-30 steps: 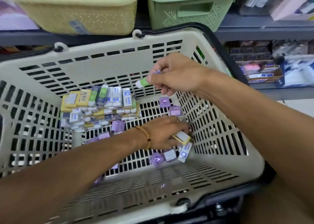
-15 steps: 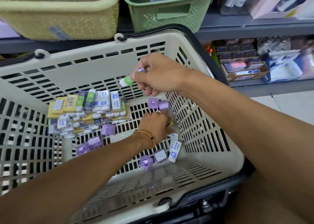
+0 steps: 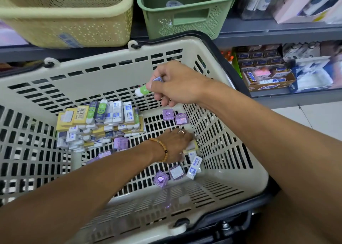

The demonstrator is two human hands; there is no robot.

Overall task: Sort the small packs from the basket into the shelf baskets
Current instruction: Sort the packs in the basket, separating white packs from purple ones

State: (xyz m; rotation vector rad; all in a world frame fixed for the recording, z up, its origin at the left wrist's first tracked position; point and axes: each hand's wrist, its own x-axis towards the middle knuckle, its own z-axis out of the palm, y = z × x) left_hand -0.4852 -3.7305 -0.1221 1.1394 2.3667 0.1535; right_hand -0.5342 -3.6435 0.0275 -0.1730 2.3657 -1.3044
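Risk first: we judge that the right hand, whose fingers are curled round a green-and-white pack and a purple-printed one above the cream basket, could let one slip while carrying two at once. The left hand reaches down to the basket floor, fingers bent onto a yellow pack; whether it is truly gripped we cannot tell, since the hand hides the contact. A hurried grab there could push the loose packs through the floor slots or mix kinds.

Counts: two hands; two packs in the right hand; one stacked heap of packs, too many to count; about eight purple packs loose on the floor; two shelf baskets, one yellow and one green.
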